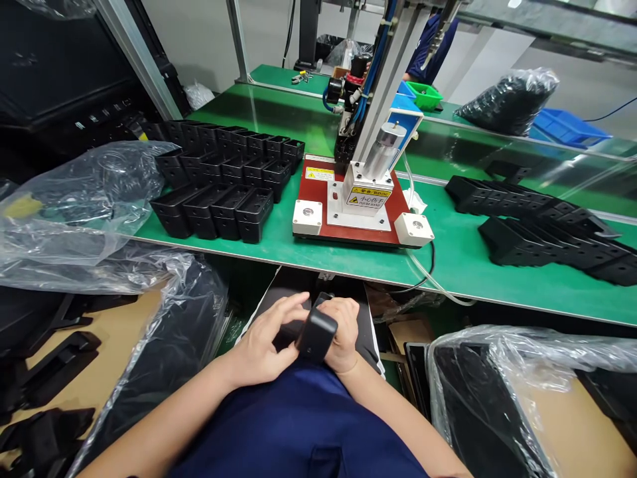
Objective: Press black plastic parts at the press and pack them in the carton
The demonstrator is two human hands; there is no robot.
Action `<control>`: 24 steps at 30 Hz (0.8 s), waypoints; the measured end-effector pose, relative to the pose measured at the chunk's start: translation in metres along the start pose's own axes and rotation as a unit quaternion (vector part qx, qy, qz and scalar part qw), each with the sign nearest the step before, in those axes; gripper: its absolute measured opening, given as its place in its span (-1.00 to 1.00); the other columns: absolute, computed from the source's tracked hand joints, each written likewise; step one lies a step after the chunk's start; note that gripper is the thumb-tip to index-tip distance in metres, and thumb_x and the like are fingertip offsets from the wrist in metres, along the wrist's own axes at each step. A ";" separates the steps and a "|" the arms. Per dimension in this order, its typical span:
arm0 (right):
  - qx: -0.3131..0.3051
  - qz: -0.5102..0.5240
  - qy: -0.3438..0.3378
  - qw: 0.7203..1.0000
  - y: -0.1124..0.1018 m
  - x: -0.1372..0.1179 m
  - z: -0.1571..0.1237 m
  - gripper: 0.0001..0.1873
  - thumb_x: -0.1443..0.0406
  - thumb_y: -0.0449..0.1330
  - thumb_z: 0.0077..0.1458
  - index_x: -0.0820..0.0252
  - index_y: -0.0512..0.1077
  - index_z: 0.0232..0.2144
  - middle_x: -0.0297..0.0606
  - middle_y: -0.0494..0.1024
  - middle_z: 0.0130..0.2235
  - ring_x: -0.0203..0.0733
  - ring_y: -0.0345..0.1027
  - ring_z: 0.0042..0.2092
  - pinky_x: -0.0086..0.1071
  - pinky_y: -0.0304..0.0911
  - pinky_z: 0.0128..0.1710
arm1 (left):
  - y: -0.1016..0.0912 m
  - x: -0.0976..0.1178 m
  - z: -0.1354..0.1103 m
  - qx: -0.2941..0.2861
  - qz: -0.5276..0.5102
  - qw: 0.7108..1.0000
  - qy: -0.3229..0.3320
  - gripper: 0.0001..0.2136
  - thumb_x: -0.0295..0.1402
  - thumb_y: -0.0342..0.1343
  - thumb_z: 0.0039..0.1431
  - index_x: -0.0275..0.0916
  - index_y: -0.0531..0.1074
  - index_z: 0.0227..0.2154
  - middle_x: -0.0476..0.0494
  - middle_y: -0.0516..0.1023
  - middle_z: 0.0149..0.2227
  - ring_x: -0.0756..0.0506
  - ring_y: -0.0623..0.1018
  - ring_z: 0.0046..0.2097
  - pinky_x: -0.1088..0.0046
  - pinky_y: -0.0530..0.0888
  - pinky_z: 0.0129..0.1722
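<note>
Low over my lap, my right hand (343, 330) is wrapped around a black plastic housing (317, 334), a small box-like part tilted in the grip. Just left of it is my left hand (273, 340), its fingers spread and its thumb beside the housing's lower edge; whether the thumb touches it I cannot tell. Ahead on the green bench (281, 229) stands a small press (368, 189) on a red base, with a white button box at each front corner. Rows of black open-topped housings (256, 212) fill the bench left of the press.
More black housings (537, 242) lie in slanting rows on the right of the bench. Plastic-lined boxes with black parts flank me, left (149, 345) and right (478, 398). Behind the bench are a green bin (424, 96), a blue bin (570, 127), a filled bag (512, 99) and another person's sleeve (430, 50).
</note>
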State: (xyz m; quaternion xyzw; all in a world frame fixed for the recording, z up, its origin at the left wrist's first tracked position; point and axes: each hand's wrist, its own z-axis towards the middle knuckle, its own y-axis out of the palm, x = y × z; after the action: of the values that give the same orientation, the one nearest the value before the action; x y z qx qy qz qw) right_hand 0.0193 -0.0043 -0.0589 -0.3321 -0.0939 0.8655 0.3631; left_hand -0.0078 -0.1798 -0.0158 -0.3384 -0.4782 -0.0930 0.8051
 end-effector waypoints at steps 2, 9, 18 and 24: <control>-0.014 0.002 -0.008 1.000 -0.001 -0.005 0.001 -0.95 0.39 0.11 0.14 0.15 0.31 -0.37 -0.31 0.44 -0.47 -0.17 0.33 -0.42 -0.23 0.15 -0.34 | 0.002 -0.004 0.001 0.030 -0.100 0.992 -0.073 -0.39 -0.49 0.09 0.15 -0.03 0.00 0.22 -0.10 0.48 -0.07 -0.09 0.45 0.00 0.26 0.34 0.11; -0.118 0.106 0.168 0.973 -0.004 -0.020 0.004 -0.78 0.16 0.25 0.12 0.15 0.35 -0.28 -0.31 0.47 -0.43 -0.23 0.32 -0.46 -0.36 0.27 -0.46 | 0.008 -0.013 0.009 0.096 -0.371 0.904 -0.191 -0.50 -0.29 0.18 0.15 -0.15 0.13 0.10 -0.14 0.47 -0.09 -0.04 0.48 -0.13 0.42 0.41 -0.09; -0.135 0.220 0.230 0.938 -0.015 -0.009 0.015 -0.45 0.17 0.28 0.12 0.12 0.24 0.11 -0.13 0.48 -0.07 -0.13 0.40 -0.15 -0.30 0.39 -0.27 | 0.000 0.004 0.021 0.145 -0.303 0.927 -0.168 -0.54 -0.33 0.17 0.17 -0.14 0.11 0.07 -0.03 0.43 -0.25 -0.02 0.48 -0.16 0.41 0.42 -0.09; -0.248 0.024 -0.097 0.964 -0.044 0.005 0.045 -0.35 0.34 0.12 0.22 0.03 -0.01 0.29 0.00 0.08 0.30 0.09 0.01 0.28 0.04 0.20 0.11 | -0.016 0.020 0.038 0.021 -0.219 0.962 -0.160 -0.49 -0.33 0.15 0.19 -0.07 0.07 0.14 0.02 0.41 -0.30 0.01 0.46 -0.26 0.44 0.41 -0.20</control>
State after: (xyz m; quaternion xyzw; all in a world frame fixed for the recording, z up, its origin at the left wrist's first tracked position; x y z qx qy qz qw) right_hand 0.0120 0.0341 -0.0093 -0.3285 -0.3325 0.8514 0.2379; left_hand -0.0315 -0.1648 0.0199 -0.2188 -0.6650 -0.2013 0.6851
